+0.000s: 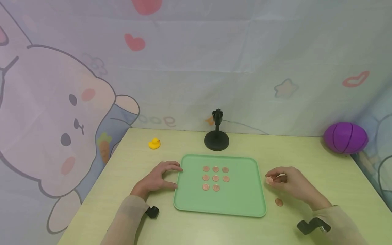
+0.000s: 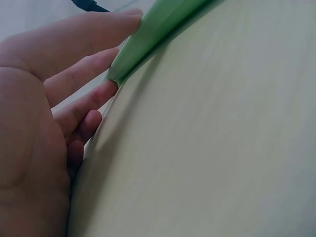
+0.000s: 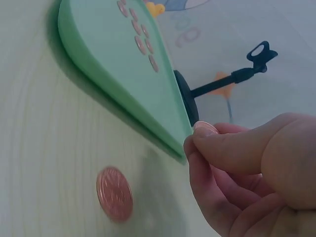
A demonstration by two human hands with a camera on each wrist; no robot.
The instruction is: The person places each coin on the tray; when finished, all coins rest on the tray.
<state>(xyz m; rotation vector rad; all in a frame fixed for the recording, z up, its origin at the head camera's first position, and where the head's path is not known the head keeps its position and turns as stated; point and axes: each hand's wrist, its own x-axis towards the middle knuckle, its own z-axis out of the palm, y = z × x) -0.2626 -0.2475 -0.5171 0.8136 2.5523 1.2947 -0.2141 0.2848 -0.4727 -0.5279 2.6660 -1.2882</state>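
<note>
A light green tray [image 1: 242, 200] lies on the table with several copper coins [image 1: 215, 178] on it, set out in three rows; the front row has two. My left hand [image 1: 157, 177] is at the tray's left side, thumb and fingers spread, fingertips touching its rim [image 2: 129, 61]. Just off the tray's right edge, my right hand [image 1: 289, 182] pinches a copper coin [image 3: 206, 127] between thumb and fingers, above the table. Another loose coin [image 1: 279, 202] lies on the table below that hand, to the right of the tray.
Behind the tray stands a black microphone-style stand [image 1: 216, 140] on a round base. A yellow rubber duck [image 1: 154, 143] sits at the back left, and a purple ball [image 1: 346, 138] at the back right corner. A printed cloth [image 1: 196, 85] hangs behind the table [image 1: 101, 200].
</note>
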